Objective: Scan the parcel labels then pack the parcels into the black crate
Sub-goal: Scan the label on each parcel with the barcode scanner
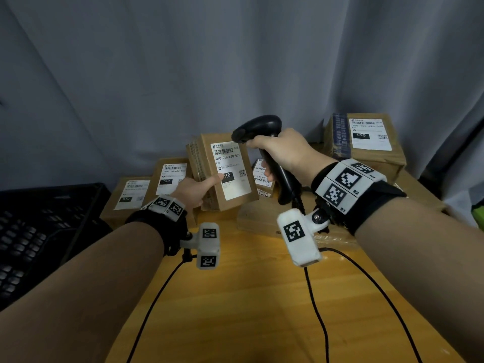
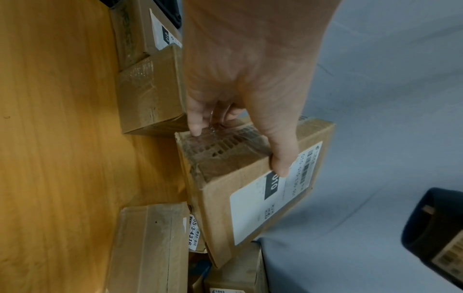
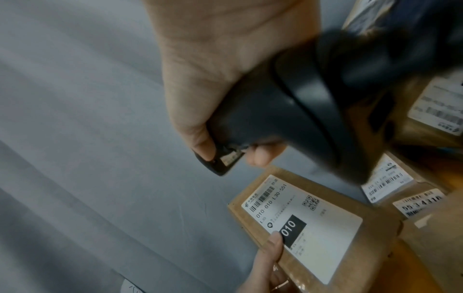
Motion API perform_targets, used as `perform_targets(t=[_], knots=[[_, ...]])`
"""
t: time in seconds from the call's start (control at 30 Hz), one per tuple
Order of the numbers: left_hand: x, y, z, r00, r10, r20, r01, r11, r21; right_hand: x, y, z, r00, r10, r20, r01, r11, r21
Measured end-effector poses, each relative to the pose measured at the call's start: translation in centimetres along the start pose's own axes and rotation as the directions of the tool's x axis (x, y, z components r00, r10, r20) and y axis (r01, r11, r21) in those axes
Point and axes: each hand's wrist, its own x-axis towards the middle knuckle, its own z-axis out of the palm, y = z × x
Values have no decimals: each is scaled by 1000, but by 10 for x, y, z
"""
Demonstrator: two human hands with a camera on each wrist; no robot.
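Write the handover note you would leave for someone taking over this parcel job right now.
Left hand holds the 010 parcel up, label facing you, thumb on the label. Right hand grips the black scanner, its head by the label's top corner. Other labelled parcels sit on the wooden table. Black crate stands to the left; no parcels visible inside. Left: scan this one, crate it, repeat.
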Motion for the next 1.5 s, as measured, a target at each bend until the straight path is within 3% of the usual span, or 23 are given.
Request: perform_targets(t=[0.17,0.27,0.33,0.4,0.5,0.63,0.7,0.83,0.9,0.97,1.0,1.07,1.13,1.23,1.3,1.5], knots=[[-7,-4,0,997,-70,10,71,988,-137,5,25,11,999,-13,-33,17,991,135],[-12,-16,1,997,-68,43,78,958,-275,5,57,25,991,135,9,-133,965,225],[-19,-24,0,991,-103,82,122,952,-280,5,81,37,965,256,62,-263,921,289],[-26,-32,-2,972,-145,186,187,954,-235,3,100,51,935,334,116,-352,855,380],[-27,-51,1,914,-192,357,250,960,-124,5,120,69,939,330,100,-341,847,407],[-10,-65,13,962,-137,236,200,942,-270,16,131,86,950,311,37,-302,878,372],[6,-67,18,986,-122,116,155,931,-331,26,134,92,957,289,33,-281,891,356],[35,-79,22,993,-22,-118,21,1000,-6,54,147,107,967,254,14,-249,932,264],[43,-85,18,982,93,-167,-56,975,215,67,158,115,969,248,-5,-242,949,202],[48,-86,14,968,220,-119,-138,867,479,76,166,120,962,273,10,-270,945,186],[49,-85,11,954,291,-72,-185,760,623,80,168,121,956,293,30,-293,938,184],[52,-80,9,899,435,52,-272,460,846,85,172,121,945,321,63,-327,930,169],[58,-78,12,848,493,193,-336,219,916,88,173,119,942,327,77,-335,930,153],[69,-76,25,836,409,365,-391,-23,920,95,175,112,953,300,34,-301,944,133],[78,-72,33,857,330,396,-391,-85,917,100,179,105,956,292,-40,-284,949,135],[108,-62,42,893,314,322,-328,-35,944,106,199,74,940,294,-175,-275,953,126]])
